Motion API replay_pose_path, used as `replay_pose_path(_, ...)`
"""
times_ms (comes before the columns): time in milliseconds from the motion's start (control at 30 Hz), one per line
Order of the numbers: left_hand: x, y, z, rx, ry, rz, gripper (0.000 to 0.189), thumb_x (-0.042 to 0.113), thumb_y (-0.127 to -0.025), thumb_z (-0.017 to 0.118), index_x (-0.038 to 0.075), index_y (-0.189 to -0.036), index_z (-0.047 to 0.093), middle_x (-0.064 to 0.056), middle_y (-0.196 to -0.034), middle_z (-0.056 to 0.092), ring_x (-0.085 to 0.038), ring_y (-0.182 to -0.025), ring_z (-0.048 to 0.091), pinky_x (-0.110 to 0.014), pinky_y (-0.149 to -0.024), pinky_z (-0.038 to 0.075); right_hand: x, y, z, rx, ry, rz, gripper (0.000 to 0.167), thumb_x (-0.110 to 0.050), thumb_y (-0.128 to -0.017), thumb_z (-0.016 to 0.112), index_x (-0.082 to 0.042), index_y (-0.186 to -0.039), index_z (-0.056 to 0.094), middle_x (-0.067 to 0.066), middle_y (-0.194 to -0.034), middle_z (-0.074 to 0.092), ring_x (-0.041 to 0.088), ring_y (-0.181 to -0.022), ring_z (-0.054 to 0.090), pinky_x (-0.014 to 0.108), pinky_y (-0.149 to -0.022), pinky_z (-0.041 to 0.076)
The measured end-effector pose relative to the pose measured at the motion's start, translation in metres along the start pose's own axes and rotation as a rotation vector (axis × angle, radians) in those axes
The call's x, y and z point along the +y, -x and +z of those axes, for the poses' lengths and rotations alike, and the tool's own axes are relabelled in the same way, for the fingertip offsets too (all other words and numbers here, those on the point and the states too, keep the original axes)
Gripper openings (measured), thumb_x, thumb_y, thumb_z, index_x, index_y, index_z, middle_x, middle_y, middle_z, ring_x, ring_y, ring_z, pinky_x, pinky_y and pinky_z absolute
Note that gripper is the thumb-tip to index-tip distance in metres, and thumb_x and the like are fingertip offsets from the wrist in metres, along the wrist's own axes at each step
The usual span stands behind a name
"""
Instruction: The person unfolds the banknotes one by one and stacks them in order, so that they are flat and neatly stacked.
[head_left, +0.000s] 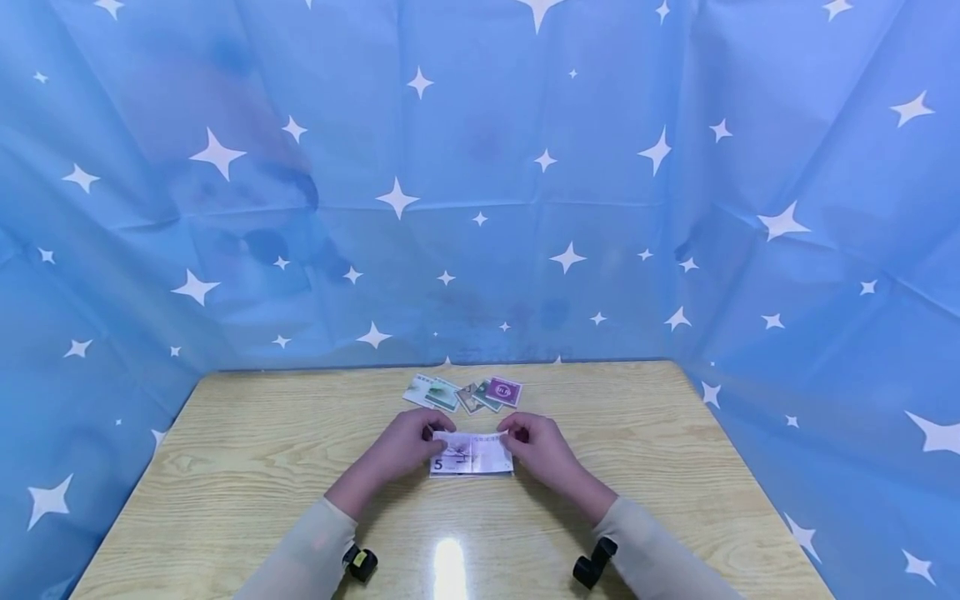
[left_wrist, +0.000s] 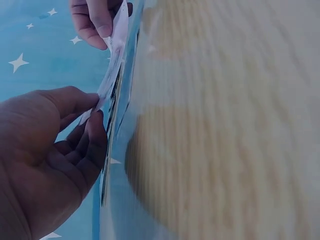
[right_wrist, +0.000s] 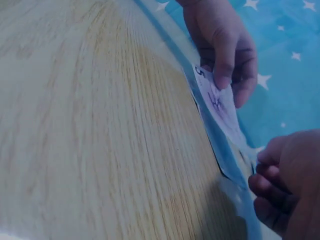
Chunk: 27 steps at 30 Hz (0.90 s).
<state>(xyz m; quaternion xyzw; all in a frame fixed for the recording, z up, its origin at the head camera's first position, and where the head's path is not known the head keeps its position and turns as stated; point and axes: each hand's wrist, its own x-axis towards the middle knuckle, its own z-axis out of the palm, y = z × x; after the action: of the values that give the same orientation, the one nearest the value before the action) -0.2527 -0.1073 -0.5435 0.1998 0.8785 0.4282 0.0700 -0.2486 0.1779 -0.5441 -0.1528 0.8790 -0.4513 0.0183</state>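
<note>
A pale purple banknote point(head_left: 483, 454) with a 5 in its lower left corner is held between both hands over the middle of the table. My left hand point(head_left: 405, 442) pinches its left end between thumb and fingers. At its right end, my right hand point(head_left: 542, 450) pinches the upper corner. In the left wrist view the banknote point(left_wrist: 117, 47) shows nearly edge-on, with a slight bend, close over the table. The right wrist view shows the printed face of the banknote point(right_wrist: 217, 102) tilted.
Beyond the hands, several small paper pieces lie in an overlapping row: a pale green note point(head_left: 442, 394), a brownish one point(head_left: 470, 398) and a purple one point(head_left: 504, 392) among them. The wooden table point(head_left: 637, 433) ends at a blue curtain point(head_left: 480, 250) with white stars.
</note>
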Motion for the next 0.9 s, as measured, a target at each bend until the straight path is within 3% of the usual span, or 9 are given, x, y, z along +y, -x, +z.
replay_pose_path(500, 0.001, -0.006, 0.001, -0.057, -0.139, -0.004, 0.020, 0.007, -0.101, 0.078, 0.012, -0.120, 0.079, 0.002, -0.110, 0.072, -0.016, -0.099, 0.064, -0.044, -0.091, 0.056, 0.005, -0.006, 0.007, -0.010, 0.082, 0.003, 0.014, 0.000, -0.101, 0.076, -0.011, -0.107, 0.082, -0.007, -0.086, 0.068, 0.012, -0.077, 0.060, 0.029, -0.071, 0.054)
replay_pose_path(900, -0.003, -0.008, 0.002, -0.073, -0.241, 0.021, 0.019, 0.010, -0.100, 0.080, 0.013, -0.119, 0.079, 0.005, -0.103, 0.066, -0.013, -0.095, 0.061, -0.043, -0.091, 0.056, 0.004, -0.006, 0.011, -0.012, 0.285, -0.061, 0.011, -0.003, -0.100, 0.079, -0.011, -0.106, 0.081, -0.008, -0.087, 0.067, 0.007, -0.079, 0.059, 0.031, -0.074, 0.055)
